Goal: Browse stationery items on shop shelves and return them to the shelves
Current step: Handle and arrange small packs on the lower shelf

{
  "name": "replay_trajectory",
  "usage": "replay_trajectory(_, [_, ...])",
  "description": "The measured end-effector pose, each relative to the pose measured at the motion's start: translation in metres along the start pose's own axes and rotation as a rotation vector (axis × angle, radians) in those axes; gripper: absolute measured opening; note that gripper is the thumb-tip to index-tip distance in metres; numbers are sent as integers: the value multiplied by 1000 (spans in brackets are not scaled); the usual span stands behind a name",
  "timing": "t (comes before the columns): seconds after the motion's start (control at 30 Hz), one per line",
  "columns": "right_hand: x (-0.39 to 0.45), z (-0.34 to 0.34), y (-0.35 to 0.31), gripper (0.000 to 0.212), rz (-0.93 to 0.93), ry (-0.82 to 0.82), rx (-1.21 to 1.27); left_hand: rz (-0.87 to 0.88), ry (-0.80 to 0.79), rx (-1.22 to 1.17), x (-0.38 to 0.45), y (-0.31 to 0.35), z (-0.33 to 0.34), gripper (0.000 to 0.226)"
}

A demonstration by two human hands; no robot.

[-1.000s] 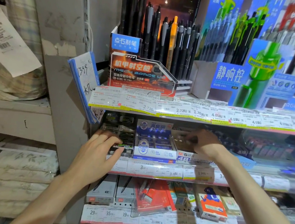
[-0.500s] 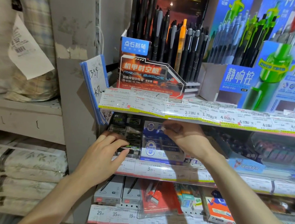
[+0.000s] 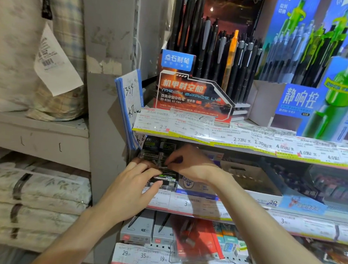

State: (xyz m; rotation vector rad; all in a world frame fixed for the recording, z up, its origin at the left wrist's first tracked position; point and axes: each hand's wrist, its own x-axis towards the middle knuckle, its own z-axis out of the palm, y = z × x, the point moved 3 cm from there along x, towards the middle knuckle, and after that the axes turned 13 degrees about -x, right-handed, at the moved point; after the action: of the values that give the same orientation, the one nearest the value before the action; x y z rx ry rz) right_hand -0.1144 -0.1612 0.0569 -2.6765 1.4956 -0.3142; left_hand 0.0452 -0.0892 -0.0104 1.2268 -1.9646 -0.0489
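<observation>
Shop shelf [image 3: 251, 151] mid-frame | left hand [image 3: 130, 193] lying flat-fingered on black-green boxes [image 3: 164, 178] | right hand [image 3: 189, 164] pinching small item, identity unclear

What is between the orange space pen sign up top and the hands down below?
In the head view, a strip of price tags on the shelf edge lies between the orange sign and the two hands, left and right.

The right hand [image 3: 189, 164] has travelled leftward along the middle shelf [image 3: 246, 214]: a second ago it was at the open cardboard box [image 3: 247, 178], half a second ago over the blue-and-white packs [image 3: 193, 185], and now its fingertips meet the dark packs [image 3: 165, 176] at the shelf's left end, just above the left hand [image 3: 130, 191], nearly touching it.
</observation>
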Motion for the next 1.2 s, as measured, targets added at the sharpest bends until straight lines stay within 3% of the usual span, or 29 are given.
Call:
replay_trajectory(0.8, [-9,3,14,34,37,-41,84,-40,-28,-8,1,2,1,39])
replay_trajectory(1.07, [-35,0,35,31,135,236,190,-63,-10,66,12,11,7,44])
replay_trajectory(1.2, [-57,-10,74,30,262,311,-11,-88,-11,71,14,8,15,42])
